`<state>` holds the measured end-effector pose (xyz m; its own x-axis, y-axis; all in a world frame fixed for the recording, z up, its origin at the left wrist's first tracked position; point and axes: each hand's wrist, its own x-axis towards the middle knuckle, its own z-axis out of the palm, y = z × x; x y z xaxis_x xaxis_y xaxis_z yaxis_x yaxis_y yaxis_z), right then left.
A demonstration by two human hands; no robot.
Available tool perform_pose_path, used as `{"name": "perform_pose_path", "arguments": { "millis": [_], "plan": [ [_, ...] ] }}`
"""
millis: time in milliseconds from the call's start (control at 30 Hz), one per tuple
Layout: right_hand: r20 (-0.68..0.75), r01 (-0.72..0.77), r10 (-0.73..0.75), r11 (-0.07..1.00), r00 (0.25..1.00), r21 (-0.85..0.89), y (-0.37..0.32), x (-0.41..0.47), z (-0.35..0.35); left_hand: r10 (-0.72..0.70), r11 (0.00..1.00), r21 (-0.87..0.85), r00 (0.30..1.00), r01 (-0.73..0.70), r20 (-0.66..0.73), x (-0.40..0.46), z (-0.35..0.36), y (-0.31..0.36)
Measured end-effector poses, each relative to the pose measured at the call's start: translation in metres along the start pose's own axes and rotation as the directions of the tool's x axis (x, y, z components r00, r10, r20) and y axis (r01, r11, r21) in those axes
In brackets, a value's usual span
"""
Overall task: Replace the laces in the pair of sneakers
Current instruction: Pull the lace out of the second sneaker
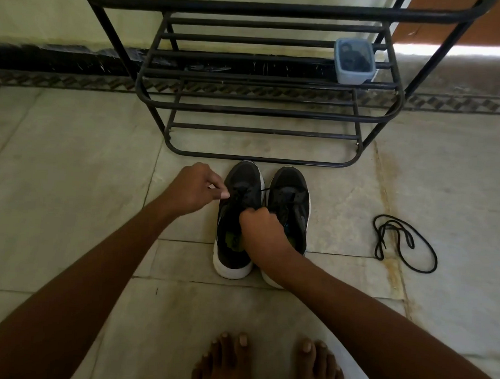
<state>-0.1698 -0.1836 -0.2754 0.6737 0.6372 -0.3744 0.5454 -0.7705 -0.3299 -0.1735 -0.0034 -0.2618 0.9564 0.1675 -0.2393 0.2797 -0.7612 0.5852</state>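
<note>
Two black sneakers with white soles stand side by side on the floor, toes pointing away from me: the left sneaker (236,217) and the right sneaker (292,200). My left hand (194,189) pinches a black lace end at the left side of the left sneaker's eyelets. My right hand (260,223) is curled over the left sneaker's tongue and holds the other part of that lace (262,191), which runs taut across toward the right sneaker. A loose black lace (400,242) lies coiled on the floor to the right.
A black metal shoe rack (262,111) stands just beyond the sneakers' toes, with a small blue plastic box (354,61) on an upper shelf. My bare feet (270,366) are at the bottom edge. The floor is pale stone tile.
</note>
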Motion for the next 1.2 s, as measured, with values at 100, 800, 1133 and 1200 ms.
{"name": "perform_pose_path", "arguments": {
  "millis": [100,800,1133,1200],
  "plan": [
    [0.019,-0.004,0.005,0.999,1.000,-0.032,-0.002,0.002,0.002,-0.070,0.972,-0.234,0.977,0.021,-0.202,0.005,0.014,0.000],
    [0.016,0.023,-0.022,0.993,1.000,-0.113,-0.004,-0.002,0.007,0.286,0.946,0.149,0.957,-0.288,0.041,0.016,-0.011,-0.026],
    [-0.001,0.056,-0.056,0.989,0.998,-0.139,-0.004,-0.002,0.010,-0.360,0.389,-0.921,0.924,0.026,-0.126,-0.020,0.013,-0.002],
    [-0.007,0.059,-0.061,0.986,0.998,-0.156,-0.006,-0.003,0.011,-0.332,0.172,-0.985,0.941,-0.005,-0.063,-0.019,0.000,-0.003]
  ]
}}
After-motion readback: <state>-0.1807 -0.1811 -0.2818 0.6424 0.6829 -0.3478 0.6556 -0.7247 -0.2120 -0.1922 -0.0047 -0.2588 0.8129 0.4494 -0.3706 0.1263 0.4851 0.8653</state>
